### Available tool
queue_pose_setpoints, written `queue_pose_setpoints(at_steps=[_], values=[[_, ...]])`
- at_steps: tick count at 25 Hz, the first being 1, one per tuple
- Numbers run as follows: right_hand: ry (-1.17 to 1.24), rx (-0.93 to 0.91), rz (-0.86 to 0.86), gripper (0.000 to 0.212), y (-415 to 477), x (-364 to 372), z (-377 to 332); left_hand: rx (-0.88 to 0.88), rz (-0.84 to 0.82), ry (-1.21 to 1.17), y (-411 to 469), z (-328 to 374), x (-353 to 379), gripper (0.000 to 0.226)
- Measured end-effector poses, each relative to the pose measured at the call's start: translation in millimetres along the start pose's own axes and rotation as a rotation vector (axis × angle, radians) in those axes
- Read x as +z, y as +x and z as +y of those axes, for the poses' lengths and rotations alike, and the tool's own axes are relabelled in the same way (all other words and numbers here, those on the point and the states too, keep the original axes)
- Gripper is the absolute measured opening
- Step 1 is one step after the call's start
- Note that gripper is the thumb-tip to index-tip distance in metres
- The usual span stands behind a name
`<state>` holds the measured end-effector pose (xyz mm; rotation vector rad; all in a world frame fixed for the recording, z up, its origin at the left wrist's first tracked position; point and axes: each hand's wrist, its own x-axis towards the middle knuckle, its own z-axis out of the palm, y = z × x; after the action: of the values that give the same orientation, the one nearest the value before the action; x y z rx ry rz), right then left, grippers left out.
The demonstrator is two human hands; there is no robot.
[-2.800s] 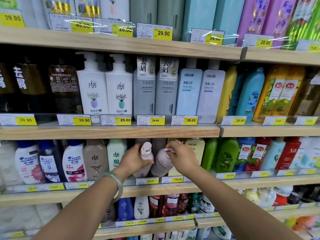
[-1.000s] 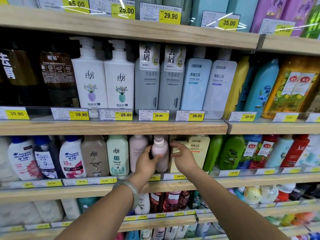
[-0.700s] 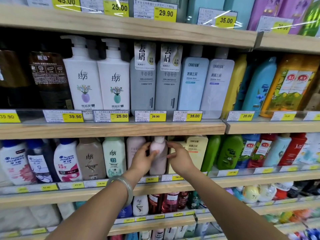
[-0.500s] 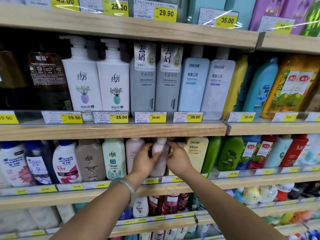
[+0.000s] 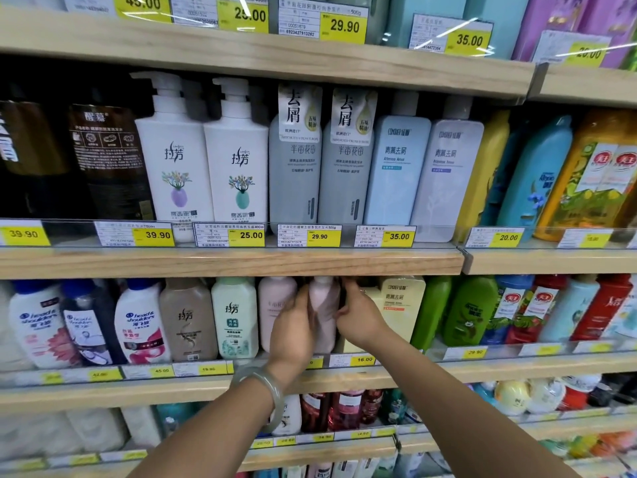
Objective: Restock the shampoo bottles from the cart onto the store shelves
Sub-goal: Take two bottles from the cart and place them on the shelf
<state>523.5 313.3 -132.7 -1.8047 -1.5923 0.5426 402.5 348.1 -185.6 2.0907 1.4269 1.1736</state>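
Care is needed: the left hand (image 5: 293, 334) and right hand (image 5: 360, 317) both grip the pink bottle (image 5: 322, 312) on the shelf (image 5: 482, 369). A hard push could tip the next bottle (image 5: 274, 305).

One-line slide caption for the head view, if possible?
Left hand and right hand hold a pink bottle upright on a store shelf.

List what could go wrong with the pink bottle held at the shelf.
1. The pink bottle tops out just under the upper shelf; lifting it could catch the cap.
2. It stands close between a second pink bottle and the cream bottle; a shove might tip either.
3. The left hand and right hand cover its sides, so a tilt may go unseen.
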Motion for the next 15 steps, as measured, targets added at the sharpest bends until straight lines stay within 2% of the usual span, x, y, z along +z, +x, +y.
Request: queue_pose_setpoints(at_steps=[4, 8, 11, 15], values=[[0.003, 0.022, -0.032, 0.075, 1, 5, -4, 0.063, -0.016, 0.005, -38, 2, 7, 0.07], [0.056, -0.006, 0.012, 0.085, -9, 10, -7, 0.019, -0.158, -0.029, -48, 6, 20, 0.079], [0.001, -0.035, 0.045, 0.085, -18, 8, -8, -0.057, -0.194, -0.064, -35, 4, 18, 0.087], [-0.107, -0.101, 0.038, 0.083, -25, 2, -4, -0.087, -0.248, -0.049, -30, 2, 13, 0.085]])
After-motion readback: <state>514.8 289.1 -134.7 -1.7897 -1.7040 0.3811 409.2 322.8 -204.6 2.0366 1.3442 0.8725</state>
